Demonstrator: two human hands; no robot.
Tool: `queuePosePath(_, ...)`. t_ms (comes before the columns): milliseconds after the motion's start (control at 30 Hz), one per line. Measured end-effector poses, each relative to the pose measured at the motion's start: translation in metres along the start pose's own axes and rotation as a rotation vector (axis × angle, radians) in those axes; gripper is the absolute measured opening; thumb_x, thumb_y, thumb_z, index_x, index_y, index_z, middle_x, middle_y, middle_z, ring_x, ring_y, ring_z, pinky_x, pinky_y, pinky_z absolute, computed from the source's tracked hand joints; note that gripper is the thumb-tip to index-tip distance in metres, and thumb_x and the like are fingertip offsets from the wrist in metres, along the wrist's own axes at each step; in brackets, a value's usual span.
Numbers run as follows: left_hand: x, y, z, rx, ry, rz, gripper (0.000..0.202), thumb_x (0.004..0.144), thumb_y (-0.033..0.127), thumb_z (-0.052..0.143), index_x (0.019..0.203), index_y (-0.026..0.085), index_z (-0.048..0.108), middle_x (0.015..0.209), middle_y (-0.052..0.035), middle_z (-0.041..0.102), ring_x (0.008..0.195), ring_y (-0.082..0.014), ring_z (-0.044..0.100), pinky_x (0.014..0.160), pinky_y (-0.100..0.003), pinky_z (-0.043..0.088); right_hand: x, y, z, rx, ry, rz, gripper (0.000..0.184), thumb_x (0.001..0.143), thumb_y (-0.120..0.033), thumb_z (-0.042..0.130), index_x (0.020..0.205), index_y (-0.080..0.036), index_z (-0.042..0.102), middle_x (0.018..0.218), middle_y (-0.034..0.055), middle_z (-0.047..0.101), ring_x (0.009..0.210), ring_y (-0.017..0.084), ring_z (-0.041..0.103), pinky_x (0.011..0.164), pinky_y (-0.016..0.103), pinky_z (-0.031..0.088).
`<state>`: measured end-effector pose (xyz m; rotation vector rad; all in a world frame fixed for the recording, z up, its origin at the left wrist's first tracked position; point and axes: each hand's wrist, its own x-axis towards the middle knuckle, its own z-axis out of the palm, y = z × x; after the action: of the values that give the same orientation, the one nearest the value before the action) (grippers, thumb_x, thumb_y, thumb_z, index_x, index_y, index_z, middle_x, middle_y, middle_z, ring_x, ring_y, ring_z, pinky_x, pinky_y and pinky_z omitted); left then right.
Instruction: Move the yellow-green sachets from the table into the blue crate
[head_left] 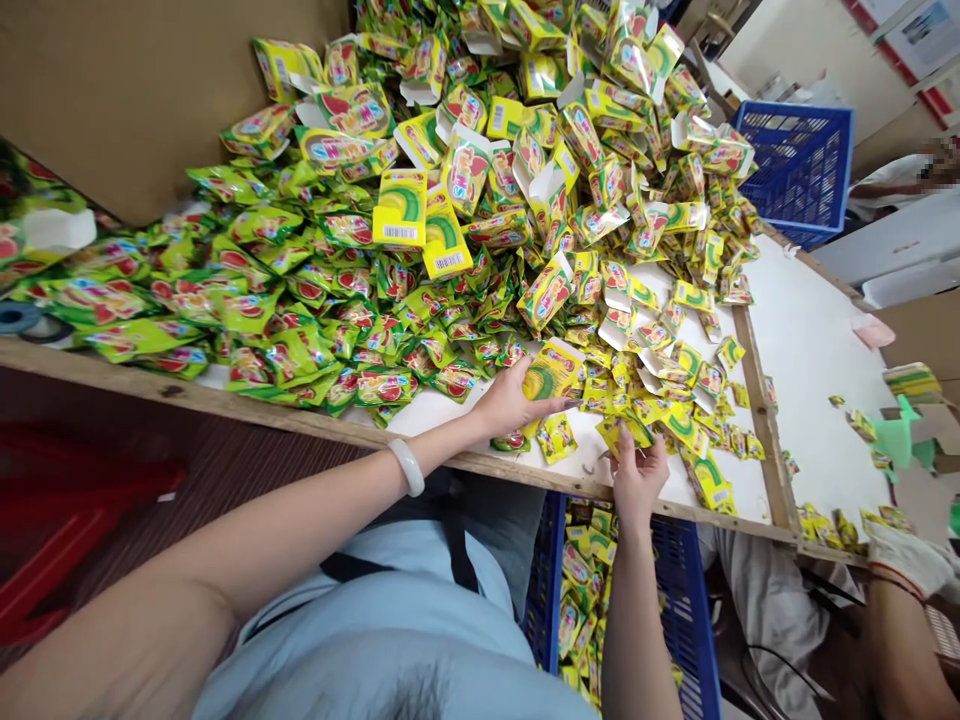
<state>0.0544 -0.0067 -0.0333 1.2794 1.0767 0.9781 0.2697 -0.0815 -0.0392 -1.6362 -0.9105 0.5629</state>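
Observation:
My left hand (510, 400), with a white bangle on its wrist, grips a small yellow carton (551, 372) with a green melon print near the table's front edge. To its right, my right hand (639, 468) pinches a small yellow candy packet (626, 432) between thumb and fingers. A loose yellow packet (556, 438) lies on the white tabletop between the hands. Just beyond them are many small yellow packets (600, 385) and opened cartons (679, 362). Green watermelon-print pouches (386, 388) lie to the left of my left hand.
A tall heap of cartons (465, 170) covers the back of the table. A wooden strip (761, 400) divides the surface at right. Blue crates stand behind (795, 165) and below the edge, the lower crate (686, 600) holding cartons. A co-worker's gloved hand (911, 560) is at far right.

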Motion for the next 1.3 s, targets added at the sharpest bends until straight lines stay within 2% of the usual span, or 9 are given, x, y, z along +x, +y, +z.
queuePosePath(367,-0.002,0.003,-0.001,0.023,0.057,0.03,0.06,0.069,0.051,0.073,0.114,0.02,0.049,0.116,-0.0096,0.064,0.107,-0.0262,0.061,0.093,-0.039,0.049,-0.001,-0.002,0.0,-0.03,-0.014,0.02,0.047,0.075,-0.051,0.072,0.107,-0.018,0.062,0.091,0.0054,0.07,0.061,0.011,0.061,0.05,0.02,0.052)
queuePosePath(467,-0.002,0.01,-0.005,-0.104,-0.044,0.056,0.048,0.071,0.048,0.066,0.108,0.018,0.055,0.113,-0.0086,0.065,0.109,-0.0263,0.059,0.097,-0.039,0.047,0.0,-0.003,0.0,0.011,-0.023,0.072,0.046,0.074,-0.051,0.074,0.105,-0.019,0.06,0.093,0.0058,0.07,0.063,0.011,0.062,0.05,0.021,0.052)
queuePosePath(567,-0.004,0.018,-0.01,-0.367,-0.196,-0.1,0.031,0.073,0.044,0.056,0.089,0.018,0.062,0.096,-0.0073,0.069,0.102,-0.0267,0.063,0.091,-0.038,0.05,0.002,-0.008,-0.003,0.031,-0.028,0.089,0.044,0.072,-0.05,0.076,0.1,-0.019,0.06,0.093,0.0049,0.07,0.059,0.01,0.06,0.047,0.02,0.05)
queuePosePath(667,-0.009,0.026,-0.011,-0.583,-0.273,-0.29,0.022,0.07,0.039,0.052,0.072,0.019,0.06,0.076,-0.0054,0.066,0.077,-0.0223,0.064,0.073,-0.035,0.053,0.001,-0.026,-0.003,0.045,-0.051,0.021,0.038,0.074,-0.047,0.076,0.093,-0.018,0.059,0.087,0.0027,0.069,0.048,0.007,0.053,0.038,0.019,0.042)
queuePosePath(767,-0.018,0.035,-0.007,-0.552,-0.335,-0.251,0.014,0.064,0.032,0.059,0.065,0.019,0.054,0.062,0.0002,0.057,0.055,-0.0134,0.051,0.056,-0.029,0.045,-0.004,-0.059,0.006,0.11,-0.071,-0.081,0.032,0.077,-0.042,0.076,0.09,-0.019,0.059,0.083,0.0011,0.068,0.049,0.008,0.055,0.04,0.019,0.045)
queuePosePath(867,-0.029,0.043,-0.001,-0.484,-0.486,-0.192,0.023,0.063,0.033,0.069,0.072,0.019,0.054,0.058,0.0039,0.05,0.052,-0.0103,0.046,0.053,-0.026,0.04,-0.009,-0.098,0.021,0.18,-0.106,-0.272,0.028,0.079,-0.039,0.074,0.095,-0.021,0.059,0.083,0.0005,0.066,0.057,0.01,0.06,0.046,0.021,0.051)
queuePosePath(1000,-0.039,0.052,-0.002,-0.496,-0.629,-0.126,0.031,0.062,0.031,0.076,0.08,0.019,0.054,0.066,0.0043,0.051,0.057,-0.0099,0.048,0.053,-0.024,0.042,-0.007,-0.124,0.033,0.097,-0.3,-0.496,0.022,0.083,-0.034,0.071,0.1,-0.023,0.062,0.087,0.001,0.063,0.061,0.01,0.06,0.049,0.021,0.052)
queuePosePath(1200,-0.04,0.056,-0.017,-0.424,-0.765,-0.081,0.03,0.067,0.033,0.076,0.075,0.018,0.052,0.064,0.0046,0.049,0.052,-0.0086,0.047,0.046,-0.023,0.043,0.004,-0.136,0.02,-0.222,-0.763,-0.516,0.011,0.088,-0.029,0.066,0.096,-0.022,0.069,0.094,0.0029,0.057,0.063,0.008,0.055,0.044,0.018,0.045)
queuePosePath(1300,-0.04,0.052,-0.018,-0.395,-0.792,-0.095,0.025,0.068,0.03,0.074,0.073,0.018,0.052,0.06,0.0059,0.049,0.048,-0.0087,0.047,0.045,-0.023,0.044,0.002,-0.151,0.015,-0.418,-0.877,-0.594,0.012,0.091,-0.028,0.063,0.099,-0.023,0.07,0.095,0.0043,0.058,0.075,0.013,0.061,0.058,0.022,0.054)
